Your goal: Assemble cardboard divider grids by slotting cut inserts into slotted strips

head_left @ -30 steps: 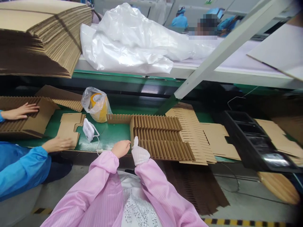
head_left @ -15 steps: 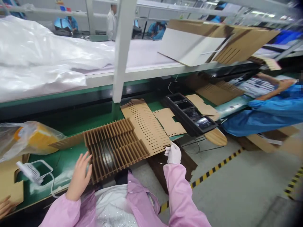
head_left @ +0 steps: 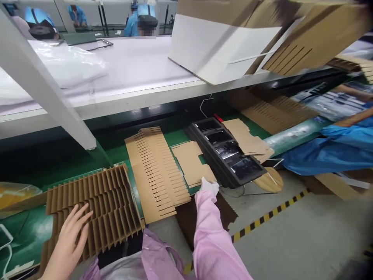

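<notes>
My bare left hand [head_left: 71, 237] rests over the slatted cardboard divider [head_left: 99, 206], its fingers spread. My gloved right hand [head_left: 209, 186] is at the near edge of a notched flat cardboard sheet [head_left: 192, 163]; its fingers are blurred and partly hidden, so their grip is unclear. Between the divider and that sheet lies a slotted cardboard piece [head_left: 154, 171]. Just right of the notched sheet sits a black tray [head_left: 224, 151] with several dark glossy screens in its compartments.
Above runs a shelf [head_left: 140, 91] bearing a large cardboard box [head_left: 215, 46], with a slanting white post [head_left: 49, 77] at left. A person in blue sleeves [head_left: 335, 149] works at the right. A round wooden stool [head_left: 269, 181] stands beyond the bench edge.
The view has swung right. My left hand has come over the divider. My right hand has moved from the slotted piece to the notched sheet, and a gap now separates divider and slotted piece.
</notes>
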### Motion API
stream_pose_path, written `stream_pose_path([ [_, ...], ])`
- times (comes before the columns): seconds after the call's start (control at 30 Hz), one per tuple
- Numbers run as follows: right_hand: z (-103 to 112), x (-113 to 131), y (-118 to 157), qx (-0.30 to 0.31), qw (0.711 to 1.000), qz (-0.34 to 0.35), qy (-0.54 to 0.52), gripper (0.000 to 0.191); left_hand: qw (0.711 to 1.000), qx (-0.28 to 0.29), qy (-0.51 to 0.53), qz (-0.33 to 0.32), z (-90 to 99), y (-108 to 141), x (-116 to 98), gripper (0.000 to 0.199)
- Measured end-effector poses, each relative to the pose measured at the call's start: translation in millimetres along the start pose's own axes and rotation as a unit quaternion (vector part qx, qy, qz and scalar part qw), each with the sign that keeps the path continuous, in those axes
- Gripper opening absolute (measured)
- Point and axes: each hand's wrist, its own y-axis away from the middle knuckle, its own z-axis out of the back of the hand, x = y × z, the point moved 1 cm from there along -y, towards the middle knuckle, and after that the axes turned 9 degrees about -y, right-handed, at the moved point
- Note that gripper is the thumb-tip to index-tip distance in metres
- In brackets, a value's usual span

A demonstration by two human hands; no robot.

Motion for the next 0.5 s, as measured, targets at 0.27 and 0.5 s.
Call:
stream_pose_path([
  [0.27, 3.8, 16.5, -44.6, 0.101, 0.979, 0.037, 0.171, 0.079, 0.999, -0.012, -0.015, 0.026, 6.1, -3.6, -25.4, 0.038],
  [0.5, 17.2, 13.4, -46.5, 0.098, 0.978, 0.053, 0.177, 0.081, 1.000, 0.007, -0.009, 0.023, 0.0, -9.2, -41.5, 0.040],
])
